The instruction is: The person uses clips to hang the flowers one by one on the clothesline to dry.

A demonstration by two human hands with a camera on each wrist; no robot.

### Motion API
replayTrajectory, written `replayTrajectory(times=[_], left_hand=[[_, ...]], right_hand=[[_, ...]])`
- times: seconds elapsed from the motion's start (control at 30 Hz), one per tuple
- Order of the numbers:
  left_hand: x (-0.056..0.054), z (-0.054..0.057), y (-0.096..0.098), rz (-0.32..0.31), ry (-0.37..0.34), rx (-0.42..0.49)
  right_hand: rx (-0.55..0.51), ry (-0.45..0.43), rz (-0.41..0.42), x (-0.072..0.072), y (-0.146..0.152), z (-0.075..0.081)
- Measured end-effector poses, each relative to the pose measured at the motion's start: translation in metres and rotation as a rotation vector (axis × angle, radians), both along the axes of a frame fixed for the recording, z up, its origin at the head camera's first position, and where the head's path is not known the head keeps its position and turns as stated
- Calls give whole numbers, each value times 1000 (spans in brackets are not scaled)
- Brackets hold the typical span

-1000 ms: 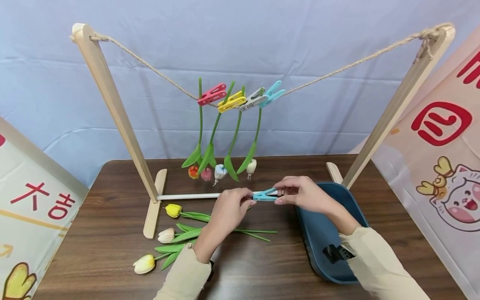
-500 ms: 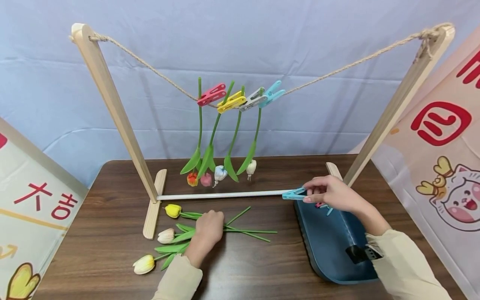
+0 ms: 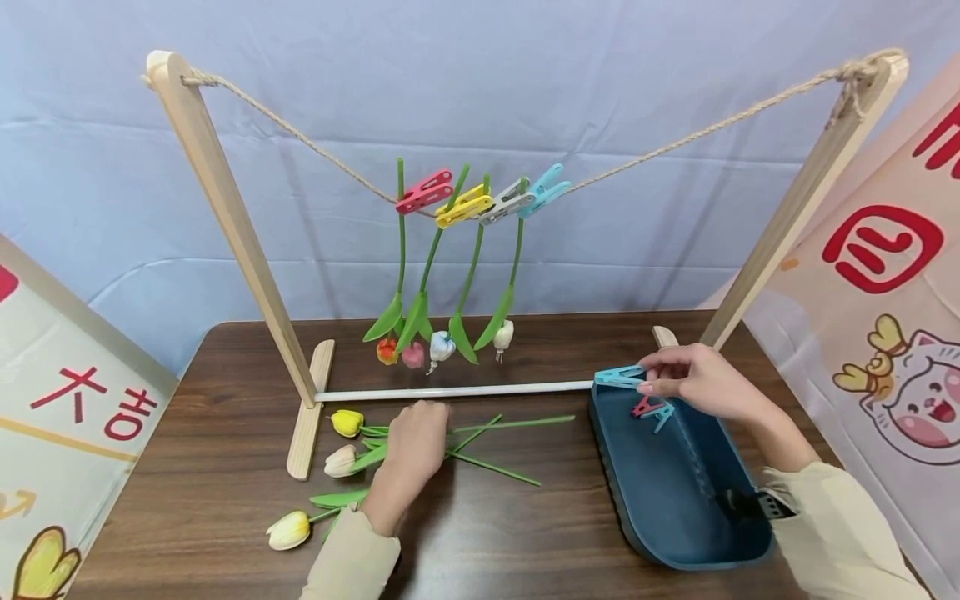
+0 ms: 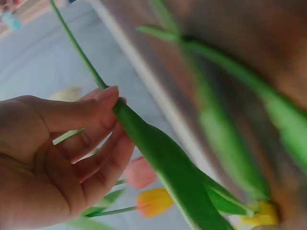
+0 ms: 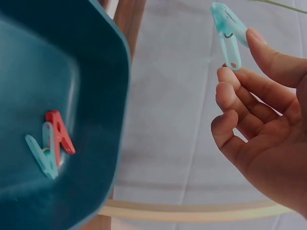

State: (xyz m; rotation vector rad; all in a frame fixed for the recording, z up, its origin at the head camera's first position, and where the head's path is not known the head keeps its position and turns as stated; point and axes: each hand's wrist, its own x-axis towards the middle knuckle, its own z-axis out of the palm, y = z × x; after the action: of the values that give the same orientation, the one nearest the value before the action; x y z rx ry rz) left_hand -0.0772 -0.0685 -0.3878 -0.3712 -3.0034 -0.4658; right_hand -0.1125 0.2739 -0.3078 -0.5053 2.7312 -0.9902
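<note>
My left hand (image 3: 415, 446) is over the artificial tulips lying on the table. In the left wrist view its thumb and fingers pinch a green tulip stem (image 4: 79, 50) just above a broad leaf (image 4: 160, 155). In the head view a cream tulip bloom (image 3: 341, 462) shows left of that hand, between a yellow tulip (image 3: 347, 422) and a pale yellow one (image 3: 288, 530). My right hand (image 3: 701, 382) pinches a light blue clothespin (image 3: 618, 377) by its handle ends, above the far edge of the blue bin (image 3: 628, 533).
Inside the bin lie a red clothespin (image 5: 59, 136) and another blue clothespin (image 5: 44, 152). A rope (image 3: 705, 135) sags between two wooden posts, with several tulips hanging from red, yellow (image 3: 463, 206), grey and blue clothespins. A white bar (image 3: 465, 390) joins the stand's feet.
My hands have parted: the left came down to the tulips, and the right carried the blue clothespin rightward to the bin. The cream tulip has shifted slightly, its stem swinging up and right.
</note>
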Motion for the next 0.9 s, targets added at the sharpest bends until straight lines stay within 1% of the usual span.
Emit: replayTrajectory(times=[0.07,0.13,0.17,0.27,0.4,0.57,0.73,0.8,0.9], left_hand=[[-2,13,3,-20,36,44],[-6,24,6,-37,79,81],[-8,29,8,-47,107,95],[-14,43,14,-65,158,141],[-22,59,23,-77,218,232],[-30,71,31,-85,316,348],[-35,81,38,-90,352,405],[-37,85,40,-88,362,418],[-39,90,43,-86,384,435]], right_hand=[[7,32,-16,0,2,5],[7,72,-31,-1,3,9],[7,96,-36,-2,3,11],[10,155,-43,-4,1,17],[24,197,-48,-7,-3,27],[-6,234,-44,-13,-9,42],[-31,297,-58,-19,-16,61],[-35,322,-67,-21,-21,71],[-36,382,-51,-25,-31,88]])
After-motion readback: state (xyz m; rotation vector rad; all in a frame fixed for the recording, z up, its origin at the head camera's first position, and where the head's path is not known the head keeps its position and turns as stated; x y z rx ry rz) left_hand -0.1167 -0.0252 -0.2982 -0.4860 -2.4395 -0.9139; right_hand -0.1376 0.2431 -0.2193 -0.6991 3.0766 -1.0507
